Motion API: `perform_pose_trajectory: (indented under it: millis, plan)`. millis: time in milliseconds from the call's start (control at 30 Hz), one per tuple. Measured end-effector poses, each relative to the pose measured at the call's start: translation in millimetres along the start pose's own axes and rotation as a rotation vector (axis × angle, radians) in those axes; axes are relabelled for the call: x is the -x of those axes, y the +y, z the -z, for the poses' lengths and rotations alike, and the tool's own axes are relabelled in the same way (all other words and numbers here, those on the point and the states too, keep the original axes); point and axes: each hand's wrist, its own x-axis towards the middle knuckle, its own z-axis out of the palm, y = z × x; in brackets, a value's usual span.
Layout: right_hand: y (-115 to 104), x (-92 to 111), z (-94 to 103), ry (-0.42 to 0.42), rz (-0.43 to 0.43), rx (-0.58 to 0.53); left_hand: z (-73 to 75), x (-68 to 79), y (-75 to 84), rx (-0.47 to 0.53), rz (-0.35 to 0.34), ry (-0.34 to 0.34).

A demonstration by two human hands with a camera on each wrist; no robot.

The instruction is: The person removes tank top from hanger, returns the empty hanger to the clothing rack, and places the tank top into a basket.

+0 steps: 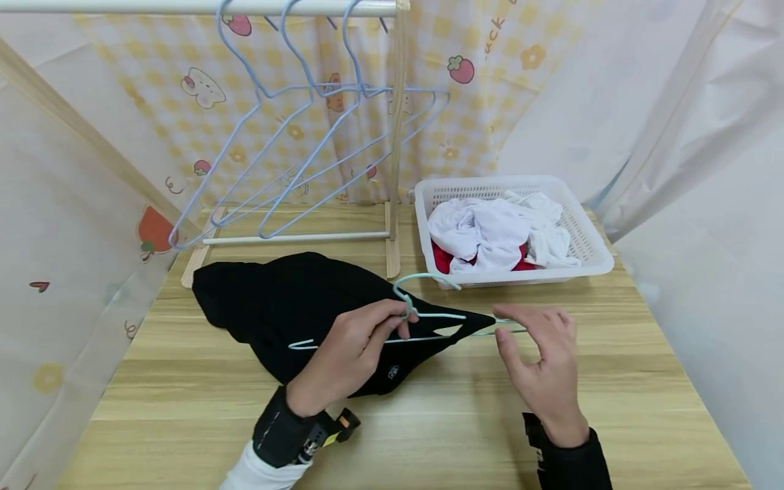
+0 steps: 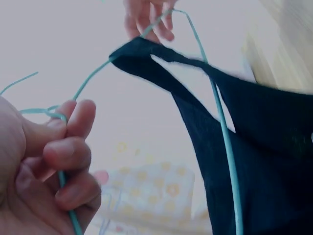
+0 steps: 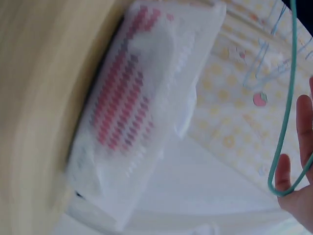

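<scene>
My left hand (image 1: 349,350) pinches a mint-green wire hanger (image 1: 422,275) at the base of its hook, fingers curled round the wire. A black strappy top (image 1: 294,299) with a small pale logo lies spread over the table to the left. One of its straps hangs over the hanger's right arm, stretched to a point, as the left wrist view shows. The hanger's left end sticks out above the black cloth. Around the hanger's right end is my right hand (image 1: 548,357), thumb and fingers apart; in the right wrist view the hanger's bent end (image 3: 287,107) crosses in front of its fingers.
Several blue hangers (image 1: 306,82) hang from a white rail on a wooden rack (image 1: 397,136) at the back left. A white basket (image 1: 603,262) with white and red clothes stands at the back right. Patterned curtains (image 1: 520,82) enclose the wooden table (image 1: 441,435).
</scene>
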Motion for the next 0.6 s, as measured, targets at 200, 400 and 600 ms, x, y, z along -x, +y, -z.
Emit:
perform_pose_trajectory:
  millis: [200, 400, 600]
  plan:
    - [-11.0, -9.2, -1.6, -0.002, 0.063, 0.158, -18.9, -17.6, 15.3, 0.038, -0.001, 0.006]
    - [-14.2, -13.0, -4.9, -0.037, 0.058, 0.154, -26.5, -22.1, 19.0, 0.02, 0.009, 0.002]
    - [-5.2, -15.1, 3.9, -0.041, 0.087, 0.179, -14.5, -17.2, 12.7, 0.018, 0.021, 0.034]
